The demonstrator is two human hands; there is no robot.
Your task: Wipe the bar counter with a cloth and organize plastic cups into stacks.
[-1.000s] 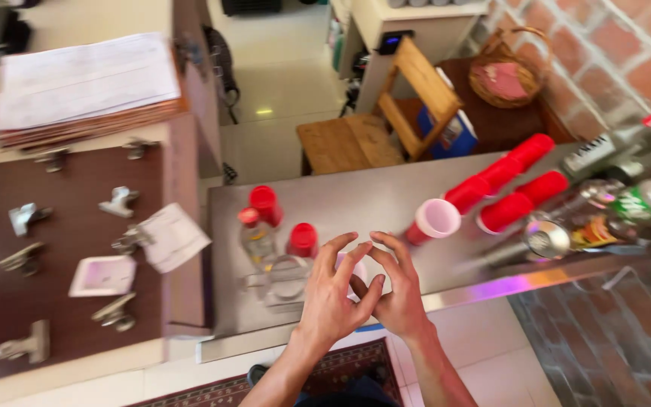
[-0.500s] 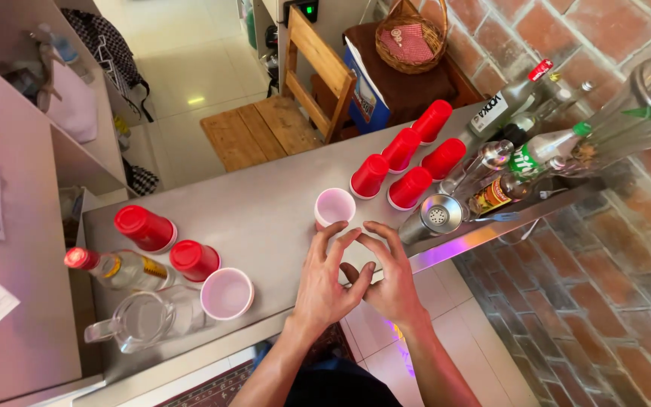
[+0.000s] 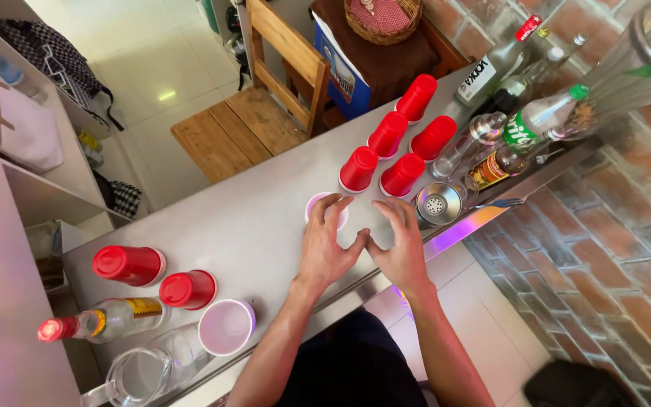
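While both hands worked side by side at the near edge, the scene read like this:

Left hand (image 3: 328, 252): fingers spread and curled over the rim of an upright pink-lined plastic cup (image 3: 319, 205), fingertips touching it; grip loose and open, not closed round the cup.

Right hand (image 3: 399, 252): palm down on the grey metal tabletop (image 3: 250, 218), fingers splayed, thumb meeting the left thumb; grip open, holding nothing.

Cup under the hands: stood on the tabletop just beside five upturned red plastic cups (image 3: 393, 147).

Right of the hands: a round steel strainer lid (image 3: 438, 204), then a row of glass bottles (image 3: 525, 124) against the brick wall.

Left end of tabletop: two red cups on their sides (image 3: 156, 275), another open pink-lined cup (image 3: 226, 326), a red-capped bottle lying flat (image 3: 103, 322), a clear glass jug (image 3: 141, 373).
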